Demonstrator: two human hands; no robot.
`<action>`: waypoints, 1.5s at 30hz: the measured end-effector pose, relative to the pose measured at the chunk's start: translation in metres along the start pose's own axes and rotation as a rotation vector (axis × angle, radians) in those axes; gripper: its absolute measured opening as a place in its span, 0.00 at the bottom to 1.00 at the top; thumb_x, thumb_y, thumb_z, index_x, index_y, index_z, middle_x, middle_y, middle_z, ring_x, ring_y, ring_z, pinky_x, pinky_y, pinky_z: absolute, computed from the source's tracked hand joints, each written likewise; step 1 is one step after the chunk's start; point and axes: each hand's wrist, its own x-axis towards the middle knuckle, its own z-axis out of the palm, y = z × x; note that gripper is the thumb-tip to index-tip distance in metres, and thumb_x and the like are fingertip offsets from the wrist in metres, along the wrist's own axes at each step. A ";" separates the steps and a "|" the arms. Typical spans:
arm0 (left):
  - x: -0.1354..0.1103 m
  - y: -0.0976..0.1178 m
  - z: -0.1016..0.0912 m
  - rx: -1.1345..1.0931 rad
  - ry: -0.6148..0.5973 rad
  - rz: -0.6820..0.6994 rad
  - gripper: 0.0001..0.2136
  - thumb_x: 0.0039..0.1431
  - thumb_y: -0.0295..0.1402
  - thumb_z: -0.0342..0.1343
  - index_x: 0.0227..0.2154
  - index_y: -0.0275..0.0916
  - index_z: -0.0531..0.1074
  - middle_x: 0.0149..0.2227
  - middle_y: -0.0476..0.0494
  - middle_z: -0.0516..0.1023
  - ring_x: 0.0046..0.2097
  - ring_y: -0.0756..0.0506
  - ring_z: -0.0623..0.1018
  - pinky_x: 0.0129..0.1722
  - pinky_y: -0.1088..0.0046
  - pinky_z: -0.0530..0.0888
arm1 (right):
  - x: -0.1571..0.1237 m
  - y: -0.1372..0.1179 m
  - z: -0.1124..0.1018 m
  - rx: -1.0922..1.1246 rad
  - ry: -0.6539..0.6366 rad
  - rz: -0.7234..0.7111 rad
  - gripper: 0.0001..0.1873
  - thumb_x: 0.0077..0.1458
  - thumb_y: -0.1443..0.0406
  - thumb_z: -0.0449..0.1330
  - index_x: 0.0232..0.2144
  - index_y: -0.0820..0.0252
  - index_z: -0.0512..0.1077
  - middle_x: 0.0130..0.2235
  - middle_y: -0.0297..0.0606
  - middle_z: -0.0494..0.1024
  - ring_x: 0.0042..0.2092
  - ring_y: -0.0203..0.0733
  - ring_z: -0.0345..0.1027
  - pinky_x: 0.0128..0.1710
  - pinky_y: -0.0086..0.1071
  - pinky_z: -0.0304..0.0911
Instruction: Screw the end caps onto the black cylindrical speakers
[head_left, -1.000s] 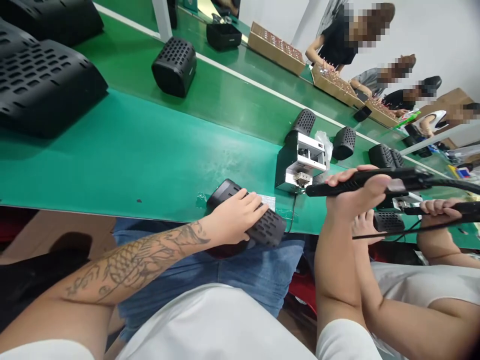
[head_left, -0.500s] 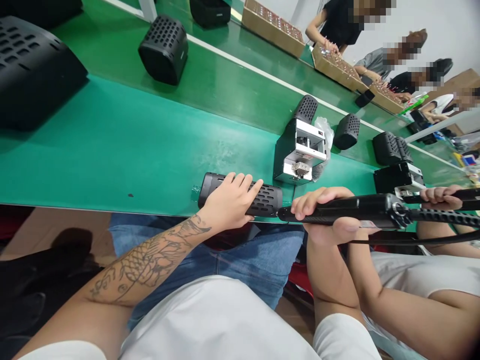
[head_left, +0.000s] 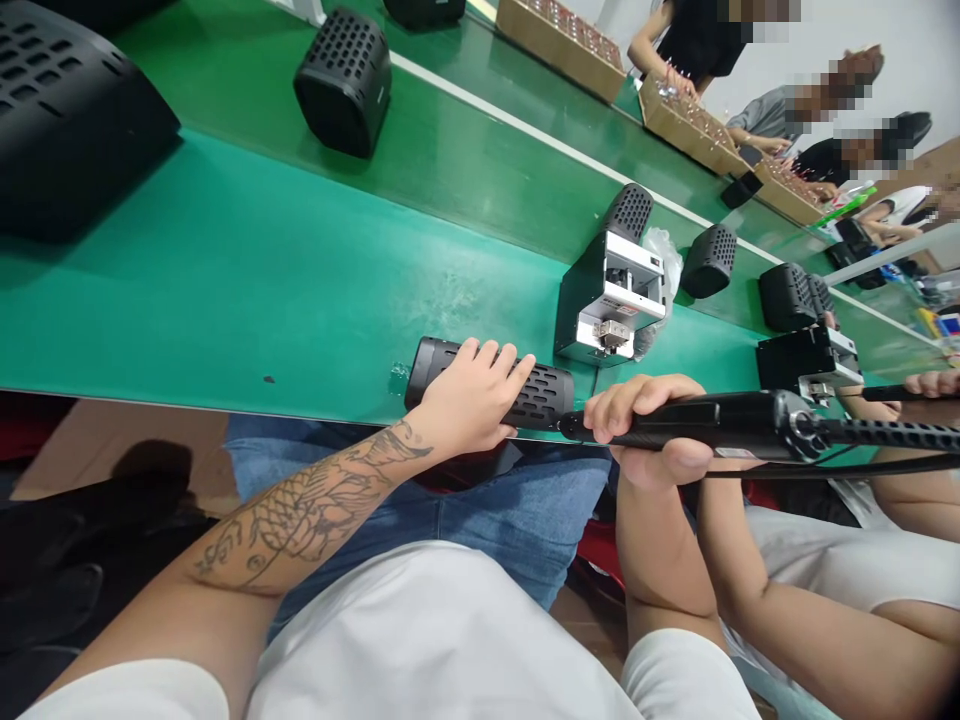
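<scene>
My left hand [head_left: 469,400] grips a black perforated housing [head_left: 544,395] that lies on its side at the near edge of the green bench [head_left: 262,290]. My right hand [head_left: 649,430] is wrapped round a black electric screwdriver [head_left: 720,420], held level, with its tip against the right end of the housing. A cable runs off to the right from the screwdriver.
A black and silver screw feeder [head_left: 611,300] stands just behind the housing. More perforated housings sit on the belt, one of them [head_left: 345,80] at the far left. A co-worker's arms [head_left: 825,590] are close on my right, with another feeder [head_left: 806,360]. Further people work at cardboard trays [head_left: 562,40].
My left hand turned the housing onto its side at the bench edge. My right hand brought the screwdriver down from near the feeder to the housing's right end.
</scene>
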 end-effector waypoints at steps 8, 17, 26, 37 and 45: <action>0.000 0.002 0.003 -0.030 0.011 -0.018 0.47 0.65 0.46 0.75 0.79 0.24 0.67 0.66 0.15 0.78 0.63 0.20 0.77 0.68 0.41 0.68 | 0.003 0.000 0.005 0.072 -0.096 0.004 0.26 0.63 0.40 0.76 0.34 0.53 0.79 0.20 0.25 0.73 0.16 0.34 0.64 0.20 0.30 0.69; 0.000 0.004 -0.004 0.009 -0.013 -0.024 0.48 0.67 0.49 0.74 0.80 0.23 0.67 0.65 0.15 0.79 0.61 0.21 0.78 0.68 0.42 0.68 | -0.001 0.000 0.005 0.042 -0.103 0.047 0.23 0.63 0.42 0.77 0.33 0.52 0.79 0.21 0.26 0.73 0.16 0.36 0.65 0.21 0.32 0.70; -0.008 0.023 0.012 0.018 0.117 -0.164 0.49 0.67 0.51 0.76 0.80 0.22 0.68 0.74 0.08 0.73 0.73 0.11 0.75 0.73 0.34 0.70 | 0.057 0.024 -0.058 -0.447 0.548 -0.171 0.28 0.71 0.35 0.62 0.39 0.50 0.73 0.23 0.22 0.67 0.18 0.38 0.63 0.21 0.34 0.63; -0.098 -0.097 0.059 -0.615 0.525 -0.095 0.46 0.75 0.57 0.66 0.86 0.45 0.56 0.79 0.27 0.71 0.76 0.25 0.77 0.76 0.42 0.79 | 0.069 0.060 -0.105 -0.433 0.546 -0.246 0.28 0.80 0.40 0.54 0.38 0.54 0.73 0.22 0.23 0.71 0.20 0.28 0.66 0.23 0.27 0.64; -0.103 -0.085 0.090 -0.705 0.420 -0.119 0.64 0.60 0.44 0.82 0.88 0.48 0.44 0.81 0.25 0.66 0.80 0.24 0.73 0.79 0.37 0.76 | 0.028 -0.013 -0.017 -0.108 0.249 -0.107 0.26 0.69 0.37 0.67 0.42 0.50 0.81 0.24 0.26 0.75 0.18 0.39 0.68 0.20 0.36 0.71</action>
